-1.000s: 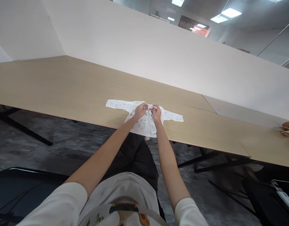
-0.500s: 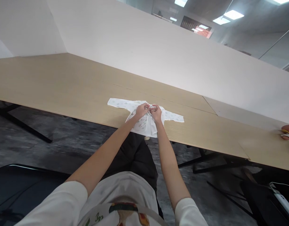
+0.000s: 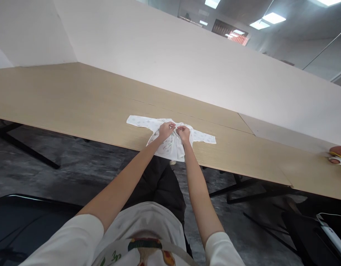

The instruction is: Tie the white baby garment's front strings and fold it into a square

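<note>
A small white baby shirt (image 3: 170,147) with a faint print lies on the table, its sleeves spread to both sides and its lower hem at the front edge. Over the upper middle of the shirt, near the neckline, my left hand (image 3: 166,130) is closed, its fingertips pinching the cloth of the front opening. My right hand (image 3: 183,132) is closed just to the right of it, thumb and fingers together on the other side of the opening. A small gap shows between the two hands. The exact bit of cloth in the fingertips is too small to make out.
The long wooden table (image 3: 76,96) runs along a white partition (image 3: 159,55). A brown and yellow object (image 3: 338,151) sits at the far right. Black chairs stand at the lower left (image 3: 29,225) and lower right (image 3: 303,232), the right one bearing a white device with a cable (image 3: 333,234).
My hands were together at the neckline and are now slightly apart, the left one having shifted a little left. The shirt lies in nearly the same place.
</note>
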The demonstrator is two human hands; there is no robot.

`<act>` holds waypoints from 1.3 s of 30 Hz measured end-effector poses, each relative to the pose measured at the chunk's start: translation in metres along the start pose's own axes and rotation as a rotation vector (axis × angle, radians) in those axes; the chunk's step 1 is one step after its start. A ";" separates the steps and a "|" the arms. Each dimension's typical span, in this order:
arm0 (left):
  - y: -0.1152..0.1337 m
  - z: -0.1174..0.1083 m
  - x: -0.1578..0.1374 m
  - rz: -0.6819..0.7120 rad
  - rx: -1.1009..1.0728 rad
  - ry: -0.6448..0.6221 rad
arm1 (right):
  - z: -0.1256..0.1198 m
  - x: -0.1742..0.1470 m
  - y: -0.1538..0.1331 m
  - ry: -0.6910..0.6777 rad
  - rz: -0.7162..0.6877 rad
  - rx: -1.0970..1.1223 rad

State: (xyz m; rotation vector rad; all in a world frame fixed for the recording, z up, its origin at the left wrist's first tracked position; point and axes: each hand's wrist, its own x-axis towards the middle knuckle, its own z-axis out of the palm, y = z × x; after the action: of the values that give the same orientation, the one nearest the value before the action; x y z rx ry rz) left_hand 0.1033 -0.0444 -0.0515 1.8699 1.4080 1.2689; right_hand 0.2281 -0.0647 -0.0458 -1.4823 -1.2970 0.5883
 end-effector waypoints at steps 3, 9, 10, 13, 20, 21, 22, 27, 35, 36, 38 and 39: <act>0.000 0.000 -0.001 -0.012 0.132 0.016 | -0.001 0.001 0.001 -0.044 -0.012 -0.131; 0.004 -0.001 -0.002 -0.141 0.316 0.081 | 0.003 -0.001 0.000 -0.111 -0.043 -0.377; 0.006 -0.003 -0.003 -0.151 0.369 0.067 | 0.003 -0.002 -0.001 -0.122 -0.055 -0.406; 0.014 -0.012 -0.009 -0.118 0.539 -0.028 | 0.002 -0.002 -0.005 -0.151 -0.099 -0.466; 0.028 -0.020 -0.030 0.008 0.590 -0.224 | -0.012 -0.002 -0.019 -0.365 -0.073 -0.419; 0.028 -0.020 -0.032 0.015 0.581 -0.222 | -0.014 -0.004 -0.019 -0.344 -0.069 -0.391; 0.028 -0.019 -0.034 0.017 0.574 -0.215 | -0.015 -0.006 -0.019 -0.316 -0.066 -0.362; 0.021 -0.020 -0.036 0.021 0.425 -0.204 | -0.014 -0.020 -0.010 -0.220 -0.031 -0.217; 0.005 -0.016 -0.032 0.017 0.111 -0.142 | -0.013 -0.026 -0.004 -0.111 0.055 0.092; 0.003 -0.015 -0.031 0.017 0.093 -0.134 | -0.014 -0.027 -0.005 -0.108 0.058 0.099; 0.001 -0.014 -0.030 0.017 0.068 -0.120 | -0.014 -0.029 -0.005 -0.102 0.053 0.095; 0.000 -0.014 -0.030 0.019 0.057 -0.114 | -0.014 -0.030 -0.005 -0.098 0.048 0.092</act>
State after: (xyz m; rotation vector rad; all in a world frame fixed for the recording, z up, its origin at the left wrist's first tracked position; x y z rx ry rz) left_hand 0.0898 -0.0742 -0.0569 1.9655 1.3827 1.1228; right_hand 0.2292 -0.0981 -0.0437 -1.4270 -1.2955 0.7504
